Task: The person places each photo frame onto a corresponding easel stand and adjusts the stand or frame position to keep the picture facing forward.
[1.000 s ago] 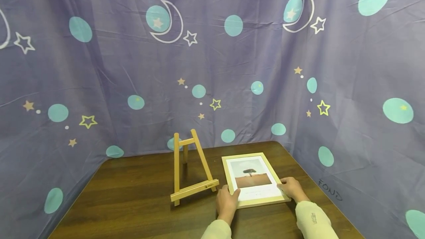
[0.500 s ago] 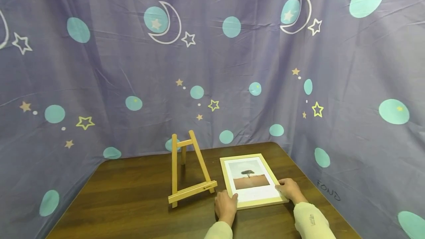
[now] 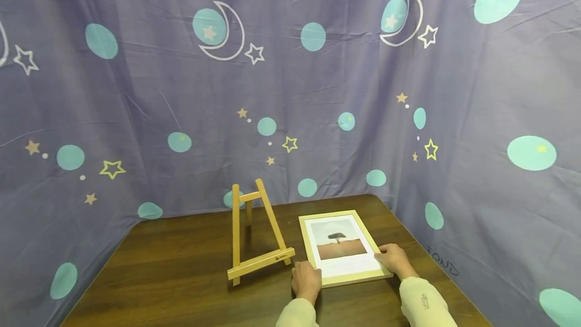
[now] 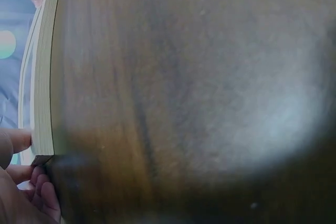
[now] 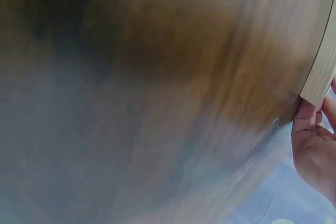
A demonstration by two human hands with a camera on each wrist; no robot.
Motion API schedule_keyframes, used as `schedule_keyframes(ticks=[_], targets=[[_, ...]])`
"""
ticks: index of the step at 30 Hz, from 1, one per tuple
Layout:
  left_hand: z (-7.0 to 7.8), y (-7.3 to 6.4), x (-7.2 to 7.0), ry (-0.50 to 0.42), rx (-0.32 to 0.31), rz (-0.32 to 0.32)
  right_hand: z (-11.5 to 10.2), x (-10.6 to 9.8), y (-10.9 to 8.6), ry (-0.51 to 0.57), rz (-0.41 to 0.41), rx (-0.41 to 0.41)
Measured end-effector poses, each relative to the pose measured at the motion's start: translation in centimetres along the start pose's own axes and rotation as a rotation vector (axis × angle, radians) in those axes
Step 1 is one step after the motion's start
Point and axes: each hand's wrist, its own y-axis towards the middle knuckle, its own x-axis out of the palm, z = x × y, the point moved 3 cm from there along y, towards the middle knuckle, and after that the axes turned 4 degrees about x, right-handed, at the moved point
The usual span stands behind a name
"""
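A light wooden picture frame (image 3: 337, 247) lies on the table in the head view, its print showing a dark tree over reddish ground. At its near left corner, my left hand (image 3: 306, 281) holds the edge; the left wrist view shows thumb and fingers of that hand (image 4: 21, 177) about the corner. My right hand (image 3: 396, 260) grips the right edge near the other close corner, thumb on top. In the right wrist view, fingers of the right hand (image 5: 312, 145) meet the underside of the frame's corner (image 5: 317, 85). Just left of the frame stands a small wooden easel (image 3: 260, 262).
The dark brown wooden table (image 3: 172, 266) has a rounded far right corner. Behind it and along both sides hangs a purple curtain (image 3: 290, 90) with moons, stars and teal dots. The easel's front ledge comes close to my left hand.
The head view has turned slightly, so everything sits a little further left. My left thumb has drawn back toward the frame's edge. Frame and easel stay about where they were on the table.
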Motion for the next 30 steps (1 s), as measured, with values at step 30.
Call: schedule_keyframes(ticks=[30], targets=[[1.0, 1.5, -1.7, -0.278, 0.092, 0.028, 1.0, -0.7, 0.2, 0.423, -0.024, 0.148]])
